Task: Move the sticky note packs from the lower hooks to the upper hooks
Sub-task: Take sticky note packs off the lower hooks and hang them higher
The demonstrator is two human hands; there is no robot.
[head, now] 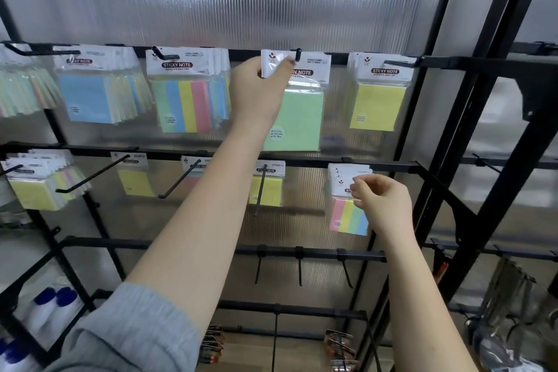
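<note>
From the head view, the left hand (pixel 259 87) is raised to the upper rail, its fingers (pixel 285 65) pinching the white header card of a green sticky note pack (pixel 297 121) right at the tip of an upper hook (pixel 298 55). The card's hole looks to be meeting the hook end, so I judge this pack is being threaded on, not yet fully seated. The right hand (pixel 382 199) is down at the lower rail, fingers closed on the header cards of a striped sticky note pack (pixel 350 216) at the far-right lower hook; that hook itself is hidden behind the cards and hand.

Other upper hooks already carry blue, striped and yellow packs. Lower hooks to the left each show packs at their back ends, so much of the job remains.

Next, the green pack's card needs sliding back along the hook before the left fingers let go. The right hand must then draw the striped pack straight off its hook, keeping the card level so the hole does not snag.
</note>
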